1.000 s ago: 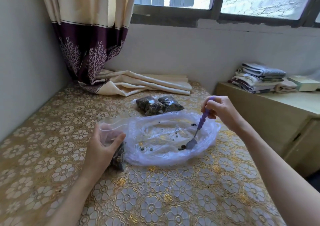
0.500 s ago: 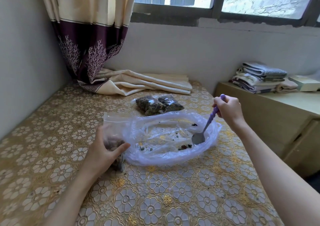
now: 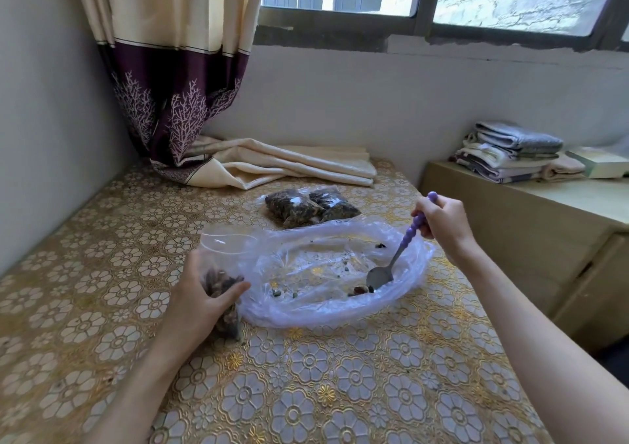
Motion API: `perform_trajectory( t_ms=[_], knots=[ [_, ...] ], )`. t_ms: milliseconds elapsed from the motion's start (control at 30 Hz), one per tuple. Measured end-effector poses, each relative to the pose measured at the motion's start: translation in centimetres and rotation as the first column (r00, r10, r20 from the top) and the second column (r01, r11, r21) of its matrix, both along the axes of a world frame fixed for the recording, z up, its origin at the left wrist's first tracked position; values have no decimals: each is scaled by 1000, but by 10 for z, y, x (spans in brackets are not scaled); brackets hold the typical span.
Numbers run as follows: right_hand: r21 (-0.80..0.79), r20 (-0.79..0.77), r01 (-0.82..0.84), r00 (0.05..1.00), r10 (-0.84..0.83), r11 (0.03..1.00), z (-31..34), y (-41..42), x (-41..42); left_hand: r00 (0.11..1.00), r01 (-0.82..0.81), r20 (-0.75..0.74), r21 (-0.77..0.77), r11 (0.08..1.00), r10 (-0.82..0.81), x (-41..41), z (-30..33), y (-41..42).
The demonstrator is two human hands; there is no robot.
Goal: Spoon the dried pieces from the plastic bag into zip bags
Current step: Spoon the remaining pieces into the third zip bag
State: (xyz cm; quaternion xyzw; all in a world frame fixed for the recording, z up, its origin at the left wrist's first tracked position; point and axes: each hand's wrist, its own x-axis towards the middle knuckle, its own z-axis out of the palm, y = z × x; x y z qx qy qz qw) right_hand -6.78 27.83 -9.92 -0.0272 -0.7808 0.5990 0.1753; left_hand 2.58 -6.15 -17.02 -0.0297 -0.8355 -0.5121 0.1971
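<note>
**Spoon bowl lowered to the last pieces in the plastic bag**

Since the earlier frame the spoon [image 3: 396, 256] has dipped: its metal bowl now lies on the bag floor, touching the small dark cluster of dried pieces [image 3: 360, 290] at the 4 o'clock side of the plastic bag [image 3: 326, 311].

- Right hand [image 3: 442, 220]: fingers curled round the purple beaded handle, at 2 o'clock of the bag; handle tilted up and away.
- Left hand [image 3: 200, 299]: thumb and fingers pinching the open zip bag [image 3: 218, 243], partly filled with dried pieces, at 9 o'clock, touching the plastic bag's edge.
- Plastic bag: spread open on the floral tablecloth [image 3: 306, 392]; scattered crumbs inside.
- Filled zip bags [image 3: 309, 207]: two, side by side, at 12 o'clock, just beyond the plastic bag.
- Curtain [image 3: 177, 79] hem and folded cloth [image 3: 289, 164] further back at 12 o'clock.
- Stacked towels [image 3: 510, 152] on the cabinet [image 3: 531, 226], 2 o'clock.
</note>
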Motion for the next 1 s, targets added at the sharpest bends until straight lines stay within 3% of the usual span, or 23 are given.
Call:
perform_trajectory(
  t_ms=[233,433,767,1000],
  knots=[
    [-77,15,-15,1000,16,997,-1,-1,4,998,41,-57,294,955,-25,2,17,19],
    [-121,59,-64,996,71,991,-9,-8,8,985,168,12,139,976,-171,1,2,50],
    [-226,135,-137,976,171,965,-22,-34,18,986,164,2,22,986,-164,1,-8,44],
    [-211,214,-200,946,245,957,-30,-37,24,950,288,137,-20,958,-282,2,-5,31]
  ],
)
